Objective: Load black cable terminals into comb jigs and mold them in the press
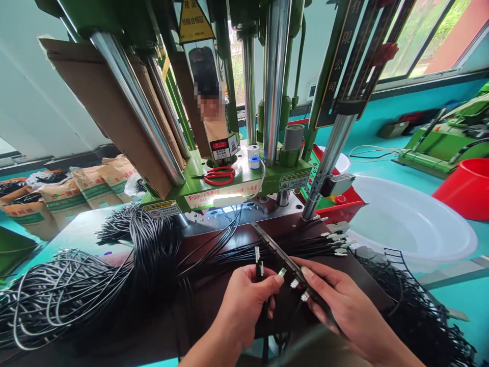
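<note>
The person's left hand (250, 293) has its fingers closed around black cable ends (258, 262) with metal plugs, one of them pinched by the thumb. The right hand (336, 293) grips a long dark metal bar (277, 251), slanted over the front of the surface (359, 278); silvery plugs (300, 289) stick out along its side, facing the left hand. More cables (305, 245) lie just beyond the bar, and a large looped cable bundle (69, 290) spreads on the left.

Paper sacks (57, 201) with green print stand near the wall at left. Those at the far left gape, showing small black pieces (23, 198); a clear plastic bag (134, 184) beside the row also has something dark inside. On the right sits a wide white tub (456, 221), its contents too indistinct to tell. A red bucket (466, 188) stands just behind it, interior hidden. Black scraps (416, 306) are heaped nearer the person, by the right forearm.
</note>
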`<move>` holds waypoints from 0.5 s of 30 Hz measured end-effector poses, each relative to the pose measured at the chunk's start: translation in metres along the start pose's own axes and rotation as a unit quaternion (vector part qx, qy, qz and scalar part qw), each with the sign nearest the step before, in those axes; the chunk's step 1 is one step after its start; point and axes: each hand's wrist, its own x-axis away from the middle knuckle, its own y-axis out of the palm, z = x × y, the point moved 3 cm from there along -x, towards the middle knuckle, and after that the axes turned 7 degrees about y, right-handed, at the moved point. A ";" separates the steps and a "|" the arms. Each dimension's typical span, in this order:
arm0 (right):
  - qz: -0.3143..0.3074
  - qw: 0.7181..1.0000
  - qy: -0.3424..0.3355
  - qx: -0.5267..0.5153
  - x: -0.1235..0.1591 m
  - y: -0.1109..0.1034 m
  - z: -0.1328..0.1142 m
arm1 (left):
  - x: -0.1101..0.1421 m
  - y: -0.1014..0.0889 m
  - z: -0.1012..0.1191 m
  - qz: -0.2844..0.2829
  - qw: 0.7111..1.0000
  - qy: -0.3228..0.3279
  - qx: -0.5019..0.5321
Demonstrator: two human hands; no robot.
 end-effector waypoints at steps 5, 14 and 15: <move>-0.009 1.000 0.006 0.021 0.001 0.001 -0.001 | 0.001 0.000 -0.001 0.005 1.000 -0.004 -0.014; -0.045 0.997 0.000 0.060 -0.003 -0.003 0.003 | 0.001 0.000 -0.003 0.005 1.000 -0.002 -0.029; -0.047 0.997 0.001 0.065 -0.002 -0.002 0.003 | 0.000 -0.001 -0.003 0.006 1.000 -0.002 -0.029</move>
